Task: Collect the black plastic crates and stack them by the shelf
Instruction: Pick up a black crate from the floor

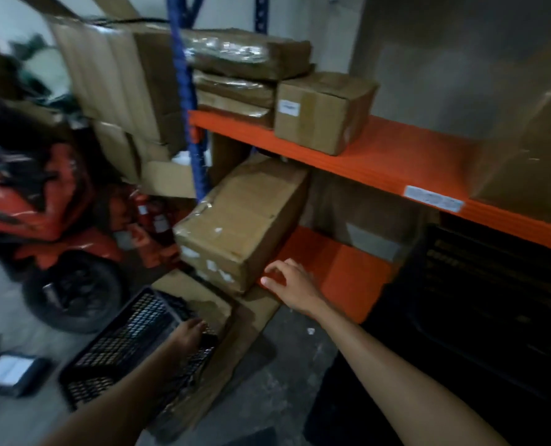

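The left hand (188, 333) grips the far rim of a black mesh crate (129, 346) on the floor. The right hand (291, 284), fingers loosely spread and empty, hovers at the lower orange shelf's (348, 278) front edge, beside a cardboard box (238, 226).

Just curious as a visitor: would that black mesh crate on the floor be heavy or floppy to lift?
Probably light: the black crate is mostly open lattice. Likely stiff, since its walls keep shape under the left hand gripping its rim. It could snag on the flattened cardboard beside it.
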`<action>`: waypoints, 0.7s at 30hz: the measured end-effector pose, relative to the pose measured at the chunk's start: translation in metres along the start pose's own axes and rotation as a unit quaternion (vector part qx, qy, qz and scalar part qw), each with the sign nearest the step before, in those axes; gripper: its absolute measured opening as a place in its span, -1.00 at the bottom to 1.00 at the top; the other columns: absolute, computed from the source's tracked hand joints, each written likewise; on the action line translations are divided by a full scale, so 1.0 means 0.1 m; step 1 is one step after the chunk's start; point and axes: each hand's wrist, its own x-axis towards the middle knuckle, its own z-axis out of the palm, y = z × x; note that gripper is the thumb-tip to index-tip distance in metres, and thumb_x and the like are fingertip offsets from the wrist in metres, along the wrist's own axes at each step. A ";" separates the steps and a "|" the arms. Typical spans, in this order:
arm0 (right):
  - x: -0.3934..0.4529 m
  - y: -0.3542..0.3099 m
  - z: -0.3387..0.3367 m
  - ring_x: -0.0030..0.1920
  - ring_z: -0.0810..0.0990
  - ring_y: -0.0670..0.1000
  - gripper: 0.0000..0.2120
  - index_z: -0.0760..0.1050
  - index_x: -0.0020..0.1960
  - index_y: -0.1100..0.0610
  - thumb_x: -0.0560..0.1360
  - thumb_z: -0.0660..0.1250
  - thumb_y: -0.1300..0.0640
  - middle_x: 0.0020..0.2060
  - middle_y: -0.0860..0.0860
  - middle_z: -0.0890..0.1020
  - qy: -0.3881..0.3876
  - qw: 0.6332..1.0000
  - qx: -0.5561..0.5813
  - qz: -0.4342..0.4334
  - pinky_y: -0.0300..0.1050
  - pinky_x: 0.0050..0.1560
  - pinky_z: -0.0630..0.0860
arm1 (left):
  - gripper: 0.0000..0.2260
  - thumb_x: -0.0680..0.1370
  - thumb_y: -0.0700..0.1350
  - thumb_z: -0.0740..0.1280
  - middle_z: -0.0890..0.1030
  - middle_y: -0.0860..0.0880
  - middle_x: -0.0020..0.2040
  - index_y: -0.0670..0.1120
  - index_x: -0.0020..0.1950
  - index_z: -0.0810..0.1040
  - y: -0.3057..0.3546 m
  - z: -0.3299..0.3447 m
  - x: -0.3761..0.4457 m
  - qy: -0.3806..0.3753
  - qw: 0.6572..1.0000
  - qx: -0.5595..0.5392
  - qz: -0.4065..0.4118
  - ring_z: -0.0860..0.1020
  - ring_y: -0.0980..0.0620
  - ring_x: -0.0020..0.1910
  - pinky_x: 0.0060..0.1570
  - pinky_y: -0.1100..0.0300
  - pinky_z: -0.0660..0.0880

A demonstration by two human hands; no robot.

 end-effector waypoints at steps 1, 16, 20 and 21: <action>0.10 -0.13 0.19 0.23 0.46 0.09 -0.66 0.50 0.18 -0.05 0.49 0.26 -0.19 0.13 0.03 0.53 -0.032 0.999 0.000 0.001 0.02 0.23 0.36 | -0.67 0.64 -0.17 0.18 0.53 -0.44 0.21 -0.39 0.26 0.47 -0.21 -0.16 0.02 0.006 1.000 -0.018 -0.021 0.55 -0.25 0.10 0.11 -0.08 0.45; 1.40 -1.01 2.45 0.00 0.47 0.01 -0.79 0.39 0.09 0.10 0.56 0.27 -0.02 -0.12 -0.03 0.47 -0.320 0.939 0.090 0.084 -0.19 -0.05 0.37 | -0.77 0.63 0.06 0.14 0.52 -0.15 0.10 -0.03 0.19 0.40 -2.15 -1.53 0.23 0.089 0.941 -0.212 -0.248 0.51 -0.04 -0.21 -0.23 0.17 0.46; 1.84 -0.91 3.02 0.04 0.46 0.02 -0.81 0.41 0.10 0.15 0.56 0.28 0.06 -0.11 -0.03 0.48 -0.337 0.924 0.122 0.135 -0.19 -0.09 0.35 | -0.73 0.63 -0.04 0.12 0.49 -0.12 0.02 -0.10 0.25 0.45 -2.48 -1.57 0.56 0.096 0.923 -0.217 -0.303 0.49 -0.03 -0.21 -0.24 0.22 0.39; 1.98 -0.90 3.17 0.04 0.46 0.01 -0.76 0.42 0.15 0.16 0.56 0.29 0.05 -0.04 0.01 0.49 -0.348 0.917 0.124 0.148 -0.19 -0.09 0.36 | -0.74 0.62 -0.06 0.12 0.49 -0.12 0.00 -0.10 0.23 0.46 -2.55 -1.56 0.67 0.098 0.918 -0.218 -0.317 0.48 -0.03 -0.21 -0.24 0.22 0.38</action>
